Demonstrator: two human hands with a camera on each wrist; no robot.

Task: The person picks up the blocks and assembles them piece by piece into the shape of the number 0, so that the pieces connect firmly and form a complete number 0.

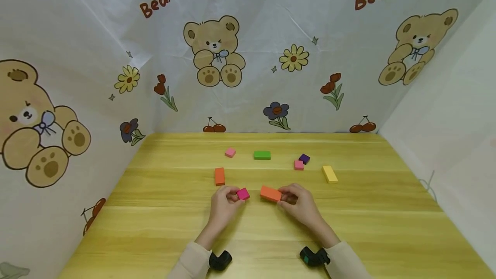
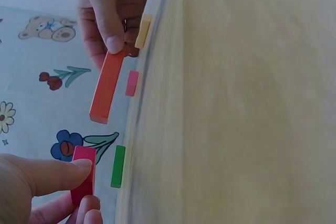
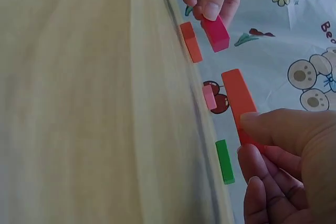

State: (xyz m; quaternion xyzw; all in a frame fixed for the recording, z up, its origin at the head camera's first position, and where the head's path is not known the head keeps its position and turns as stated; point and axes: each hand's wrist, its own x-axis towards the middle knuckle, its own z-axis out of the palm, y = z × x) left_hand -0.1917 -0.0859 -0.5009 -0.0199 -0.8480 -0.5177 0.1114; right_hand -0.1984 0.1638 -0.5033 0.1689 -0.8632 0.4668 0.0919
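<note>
My left hand [image 1: 224,207] pinches a magenta square block [image 1: 243,193] between thumb and fingers. The left wrist view shows my thumb flat on the magenta block [image 2: 84,174], fingers behind it. Across a small gap, my right hand [image 1: 300,203] grips one end of an orange rectangular block [image 1: 270,193]. Its free end points left toward the magenta block, and the two stand apart. In the right wrist view the orange block [image 3: 240,100] is held up, thumb on one face and fingers on the other.
Beyond my hands on the wooden table [image 1: 162,227] lie another orange block [image 1: 219,176], a pink block [image 1: 230,153], a green block [image 1: 262,155] and a yellow block [image 1: 330,174]. A second pink block [image 1: 299,165] sits by a purple one [image 1: 304,158]. A bear-print sheet [image 1: 255,98] stands behind.
</note>
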